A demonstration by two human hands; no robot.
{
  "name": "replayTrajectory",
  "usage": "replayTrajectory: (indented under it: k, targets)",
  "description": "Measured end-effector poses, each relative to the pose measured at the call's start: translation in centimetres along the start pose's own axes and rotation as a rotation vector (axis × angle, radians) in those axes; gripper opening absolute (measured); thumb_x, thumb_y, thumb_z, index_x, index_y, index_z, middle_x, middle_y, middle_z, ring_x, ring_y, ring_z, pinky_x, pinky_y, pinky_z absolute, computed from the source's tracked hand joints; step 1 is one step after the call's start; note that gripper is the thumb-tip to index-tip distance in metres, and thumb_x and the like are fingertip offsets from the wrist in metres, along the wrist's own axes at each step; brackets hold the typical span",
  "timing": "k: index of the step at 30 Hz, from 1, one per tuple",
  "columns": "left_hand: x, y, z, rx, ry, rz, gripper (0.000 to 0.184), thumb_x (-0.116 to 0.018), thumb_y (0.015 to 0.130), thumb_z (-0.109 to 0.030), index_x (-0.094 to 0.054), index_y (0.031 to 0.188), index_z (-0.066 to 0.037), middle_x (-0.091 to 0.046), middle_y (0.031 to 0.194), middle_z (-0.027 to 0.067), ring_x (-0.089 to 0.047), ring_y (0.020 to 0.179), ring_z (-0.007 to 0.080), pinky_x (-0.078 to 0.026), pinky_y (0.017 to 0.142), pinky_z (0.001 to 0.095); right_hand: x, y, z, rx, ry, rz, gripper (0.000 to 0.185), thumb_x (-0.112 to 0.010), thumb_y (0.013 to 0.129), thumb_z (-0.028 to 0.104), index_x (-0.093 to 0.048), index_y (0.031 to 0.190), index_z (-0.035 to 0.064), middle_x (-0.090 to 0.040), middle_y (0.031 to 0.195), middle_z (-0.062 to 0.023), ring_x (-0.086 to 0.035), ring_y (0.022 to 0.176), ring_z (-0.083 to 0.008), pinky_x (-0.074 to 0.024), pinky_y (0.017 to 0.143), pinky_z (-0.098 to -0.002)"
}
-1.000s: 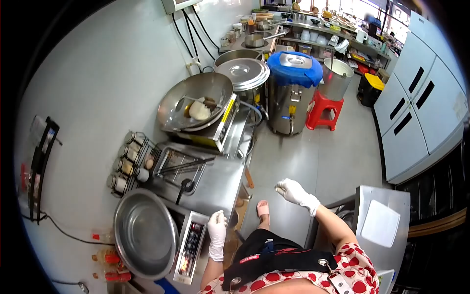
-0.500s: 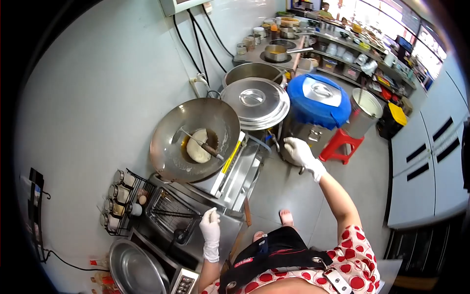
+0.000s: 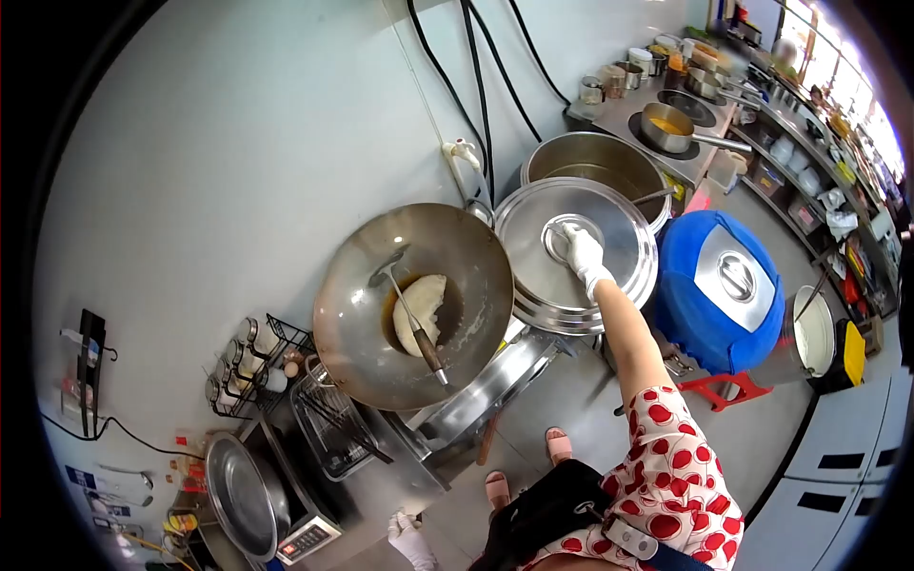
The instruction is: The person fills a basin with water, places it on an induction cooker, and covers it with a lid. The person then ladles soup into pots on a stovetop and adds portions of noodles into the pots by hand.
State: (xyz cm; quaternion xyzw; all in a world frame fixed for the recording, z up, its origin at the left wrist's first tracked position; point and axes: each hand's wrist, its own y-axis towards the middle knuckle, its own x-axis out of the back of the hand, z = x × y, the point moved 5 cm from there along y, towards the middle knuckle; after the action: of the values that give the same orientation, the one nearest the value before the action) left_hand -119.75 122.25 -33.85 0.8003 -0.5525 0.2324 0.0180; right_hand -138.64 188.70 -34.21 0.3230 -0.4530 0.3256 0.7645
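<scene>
My right hand, in a white glove, is closed around the handle of a round steel pot lid, which lies on a large pot beside the wok. Low in the view, my gloved left hand is held near the counter's front edge with its fingers curled; anything inside them is hidden. To the left of the lid stands a wide wok. A pale piece of food lies in dark oil at its bottom. Resting in the wok, partly across the food, is a ladle with a wooden grip.
An uncovered pot stands behind the lid, and a blue-covered container to its right. A saucepan sits on the back stove. Left of the wok are a wire rack tray, a spice-jar rack and a steel basin.
My right hand has moved from above the floor onto the lid handle and closed on it. My left hand now appears lower in view. The camera view has shifted and turned.
</scene>
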Motion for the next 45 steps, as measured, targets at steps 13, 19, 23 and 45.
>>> replayTrajectory:
  k: [13,19,23,45]
  targets:
    - [-4.3,-1.8,0.3,0.102,0.04,0.123,0.021,-0.048,0.094,-0.016,-0.06,0.101,-0.001,-0.056,0.073,0.0018,-0.048,0.06,0.0067,-0.04,0.052,0.0198,18.3,0.5,-6.4,0.064,0.49,-0.281,0.035,-0.052,0.087,0.015,-0.057,0.12,0.0048,-0.058,0.116,-0.0166,-0.055,0.108,-0.0283,-0.0397,0.095,-0.0327]
    - [-5.5,-2.0,-0.1,0.069,0.089,0.149,0.02,-0.048,0.093,-0.017,-0.06,0.101,-0.003,-0.055,0.071,0.0,-0.046,0.056,0.0059,-0.038,0.05,0.0191,26.4,-2.6,-7.7,-0.093,1.395,-0.296,0.036,-0.051,0.087,0.005,-0.053,0.123,-0.0013,-0.06,0.114,-0.006,-0.053,0.102,-0.012,-0.0396,0.089,-0.0212]
    - [-5.4,-1.8,1.7,0.099,0.013,0.158,0.019,-0.048,0.093,-0.017,-0.06,0.1,-0.003,-0.054,0.07,-0.0007,-0.045,0.054,0.0053,-0.037,0.049,0.0189,27.3,-6.7,-8.6,-0.189,1.459,-0.279,0.037,-0.051,0.087,0.006,-0.053,0.123,-0.0009,-0.06,0.115,-0.007,-0.054,0.103,-0.0131,-0.0396,0.09,-0.0219]
    - [9.3,5.2,10.8,-0.093,-0.037,-0.065,0.016,-0.058,0.087,-0.013,-0.066,0.095,-0.001,-0.063,0.078,0.0076,-0.057,0.072,0.0126,-0.046,0.066,0.0277,27.1,-20.7,23.4,0.257,0.766,0.06,0.04,-0.053,0.085,0.007,-0.053,0.124,0.0014,-0.057,0.12,-0.0125,-0.054,0.106,-0.0191,-0.0395,0.091,-0.0258]
